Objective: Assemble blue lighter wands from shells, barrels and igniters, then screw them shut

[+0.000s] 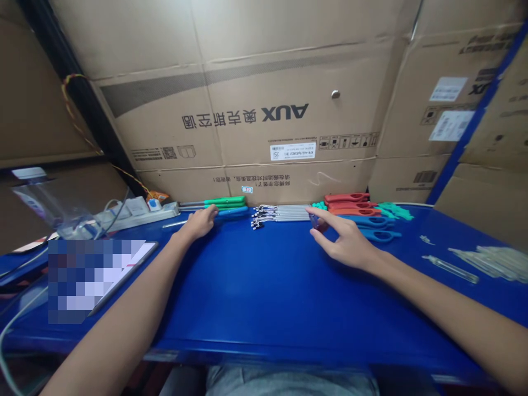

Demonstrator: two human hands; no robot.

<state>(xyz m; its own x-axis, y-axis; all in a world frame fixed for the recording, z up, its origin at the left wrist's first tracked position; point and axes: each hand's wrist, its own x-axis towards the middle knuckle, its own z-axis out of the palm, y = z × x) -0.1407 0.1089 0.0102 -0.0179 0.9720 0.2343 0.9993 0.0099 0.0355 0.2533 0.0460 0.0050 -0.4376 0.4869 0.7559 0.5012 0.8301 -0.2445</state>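
My left hand [201,221] is at the back left of the blue table, its fingers curled over a blue-handled screwdriver [233,211]. The screwdriver's shaft runs out to the left beneath the hand. Green-handled screwdrivers [226,203] lie just behind it. My right hand [345,237] is at the back right, thumb and forefinger bent around a small dark purplish thing [315,221], partly hidden by the fingers. Immediately left of those fingertips is a row of slim silver rods [292,213] with black-and-white tips. Pliers-like tools with red handles [346,198] and blue handles [377,222] lie behind the right hand.
Cardboard [256,71] walls off the back. A power strip [142,212], a clear bottle [51,201] and a blurred-out phone or tablet [140,269] are on the left. Green pieces [395,211] and clear plastic tubes [490,261] lie on the right.
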